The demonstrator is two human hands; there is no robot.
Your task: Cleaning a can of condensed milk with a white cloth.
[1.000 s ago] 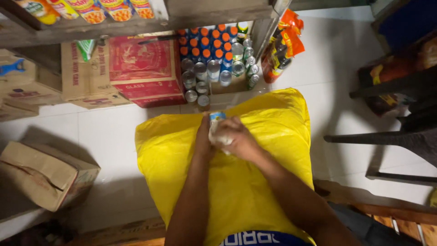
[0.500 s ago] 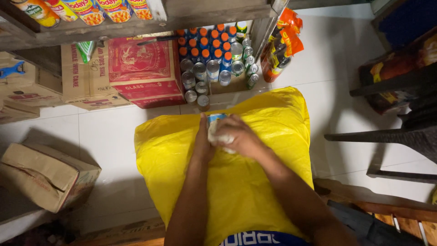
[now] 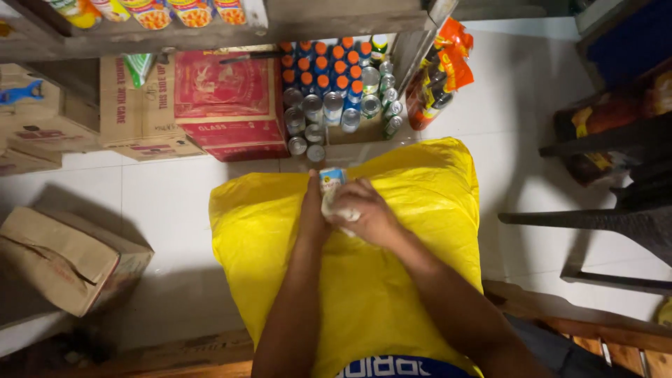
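Both hands meet over a big yellow sack (image 3: 392,280) that lies on the white floor (image 3: 161,203). Right hand (image 3: 367,217) is closed around a small can (image 3: 332,183) with a blue and white label, and the left hand (image 3: 313,210) presses flat against the can's side. Just beyond the sack stand many cans and orange-capped bottles (image 3: 336,91), beside a red carton (image 3: 224,101). A brown cardboard box (image 3: 66,259) lies well apart, on the left.

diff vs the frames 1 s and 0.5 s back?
Almost nothing visibly changed. Both hands, left hand and right hand, stay closed around the small can over the yellow bag, the right shifting slightly. Cartons, floor cans and brown box unmoved.
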